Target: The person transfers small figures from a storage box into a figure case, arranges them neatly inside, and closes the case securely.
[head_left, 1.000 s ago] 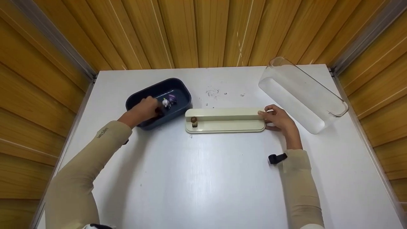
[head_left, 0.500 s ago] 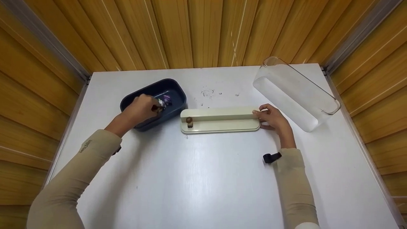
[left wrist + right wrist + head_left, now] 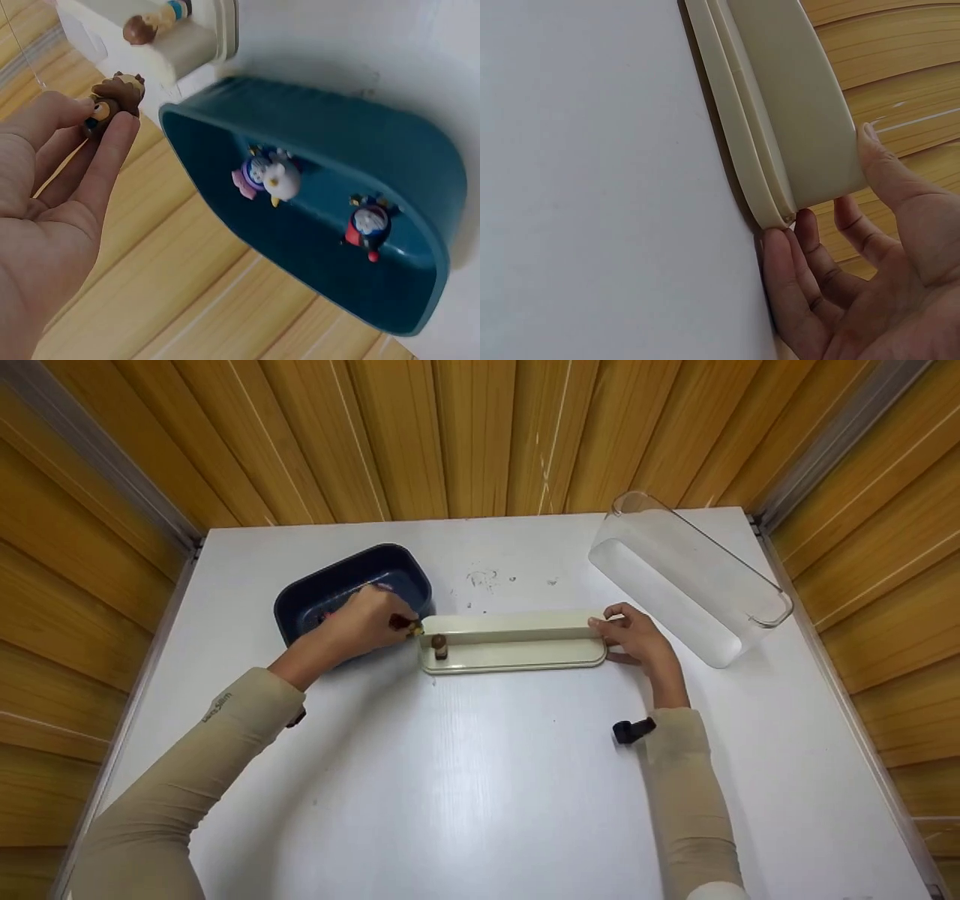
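My left hand (image 3: 369, 619) pinches a small brown toy figurine (image 3: 118, 103) between thumb and fingertips, just past the rim of the dark blue bin (image 3: 289, 619) and near the left end of a cream stepped display base (image 3: 517, 661). On the lower step of that base, at its left end, stands another brown-haired figurine (image 3: 439, 646). My right hand (image 3: 637, 637) grips the base's right end, thumb on the upper step and fingers around the lower edge. Inside the bin, the left wrist view shows a white figurine (image 3: 282, 180), one with purple and pink parts (image 3: 251, 176) and a red-and-black one (image 3: 366, 226).
A long clear cover (image 3: 675, 577) lies at an angle on the white table (image 3: 480, 750), at the back right beyond my right hand. Yellow wood-look panels (image 3: 472, 435) rise behind the table and along both sides.
My left hand has come out of the bin's inside with the brown figurine and moved right toward the base. The right hand stays on the base's end. The whole head view has shifted slightly.
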The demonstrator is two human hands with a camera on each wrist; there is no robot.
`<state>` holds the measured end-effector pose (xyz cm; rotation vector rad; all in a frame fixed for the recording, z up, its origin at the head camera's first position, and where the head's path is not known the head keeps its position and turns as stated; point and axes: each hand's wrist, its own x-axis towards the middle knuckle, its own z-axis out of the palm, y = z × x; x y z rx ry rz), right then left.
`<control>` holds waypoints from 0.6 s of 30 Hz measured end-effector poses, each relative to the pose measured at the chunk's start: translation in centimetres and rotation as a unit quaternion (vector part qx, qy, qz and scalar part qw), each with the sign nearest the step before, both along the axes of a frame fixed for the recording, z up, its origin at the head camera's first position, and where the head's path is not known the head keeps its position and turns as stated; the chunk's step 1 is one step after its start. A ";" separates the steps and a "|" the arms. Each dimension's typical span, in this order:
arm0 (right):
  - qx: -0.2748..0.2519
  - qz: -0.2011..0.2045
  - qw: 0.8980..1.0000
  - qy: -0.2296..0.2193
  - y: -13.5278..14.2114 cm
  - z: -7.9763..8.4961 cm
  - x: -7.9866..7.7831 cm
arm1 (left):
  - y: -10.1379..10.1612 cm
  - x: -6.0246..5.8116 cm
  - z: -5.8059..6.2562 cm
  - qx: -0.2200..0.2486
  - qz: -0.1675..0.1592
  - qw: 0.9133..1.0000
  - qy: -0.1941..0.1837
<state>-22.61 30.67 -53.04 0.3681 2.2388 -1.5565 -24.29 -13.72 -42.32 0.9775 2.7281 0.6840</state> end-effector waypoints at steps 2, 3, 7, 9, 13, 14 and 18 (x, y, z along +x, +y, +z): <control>0.001 0.001 1.000 0.001 0.0 0.0 0.0 | 0.4 0.3 -0.2 0.005 -0.012 1.000 0.010; 0.002 0.001 1.000 0.002 0.0 0.0 0.0 | 0.5 0.5 -0.4 0.009 -0.016 1.000 0.012; 0.002 0.000 1.000 0.003 -0.1 0.0 0.1 | 1.1 0.9 -1.0 0.031 -0.042 0.998 0.020; -0.001 0.001 1.000 0.002 -0.1 0.0 0.0 | 1.5 1.2 -1.3 0.038 -0.049 0.998 0.018; -0.008 -0.003 1.000 0.000 -0.1 0.1 0.1 | 2.3 1.4 -1.6 0.039 -0.057 0.998 0.012; -0.008 -0.003 1.000 0.000 -0.1 0.1 0.1 | 2.6 1.4 -1.7 0.038 -0.060 0.997 0.013; -0.003 -0.006 1.000 -0.001 -0.2 0.1 0.2 | 4.0 1.3 -2.1 0.032 -0.074 0.996 0.023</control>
